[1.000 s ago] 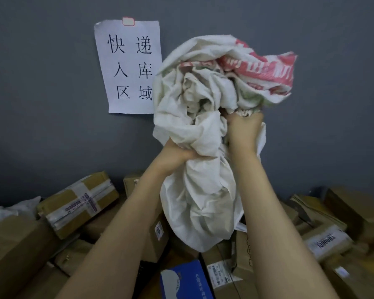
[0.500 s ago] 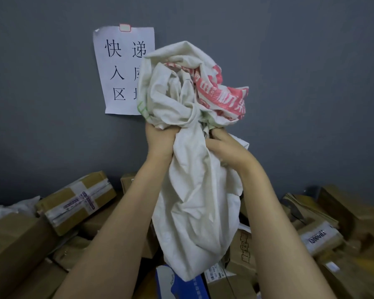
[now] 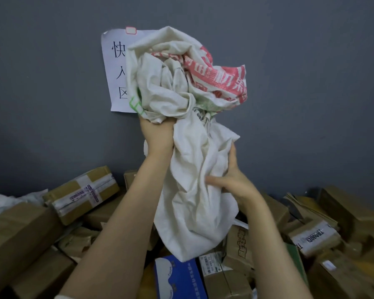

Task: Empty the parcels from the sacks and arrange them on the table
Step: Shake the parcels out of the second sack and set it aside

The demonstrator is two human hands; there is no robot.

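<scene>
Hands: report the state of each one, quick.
Left hand: closed, gripping the bunched white sack high up.
Right hand: closed on the sack's hanging lower part.

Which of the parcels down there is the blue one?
The blue box directly beneath the hanging sack; every other parcel is brown cardboard.

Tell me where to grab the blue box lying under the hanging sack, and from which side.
Take the blue box by its two long side edges, coming from above with a wide grip. It lies flat, broad face up, wedged among brown parcels, so its sides are barely exposed. The sack hangs right over its far end; lift that clear first.
</scene>
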